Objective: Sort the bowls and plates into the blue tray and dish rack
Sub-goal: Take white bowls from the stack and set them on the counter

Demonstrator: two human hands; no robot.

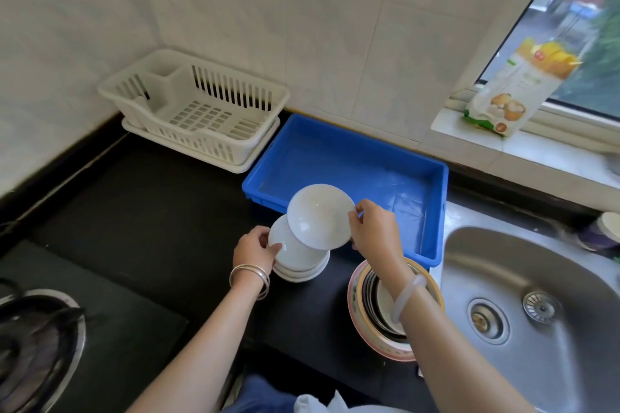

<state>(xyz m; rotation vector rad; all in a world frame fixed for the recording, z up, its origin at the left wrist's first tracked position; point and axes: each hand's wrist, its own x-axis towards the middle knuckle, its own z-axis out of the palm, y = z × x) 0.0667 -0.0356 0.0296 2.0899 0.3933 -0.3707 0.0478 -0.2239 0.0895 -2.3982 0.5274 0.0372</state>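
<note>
Head view: the top bowl (320,216), white and glazed, is tilted on edge above the stack (300,261) of white bowls it belongs to, its rim pinched by the right hand (374,231), fingers closed on the right side of the rim. Just left of that grip the left hand (256,248) is pressed against the side of the stack, fingers curled on the next bowl down, apparently steadying it; whether it truly clamps or only rests there is hard to tell from this angle. The bowl looks like ceramic: stiff, fairly light singly, smooth and likely slippery, and it would chip or break if dropped on the black counter (151,211), so a pinch across the rim with thumb inside and fingers outside seems the safest hold, with the stack held down so nested bowls do not lift together. Directly beyond the grip sits the blue tray (432,211), with nothing in it yet. Farther back and to the left of the grip stands the rack (198,111), also bare. Under the right forearm, nearer the person, is a pile of plates (362,312), and right of that the sink (536,295).
</note>
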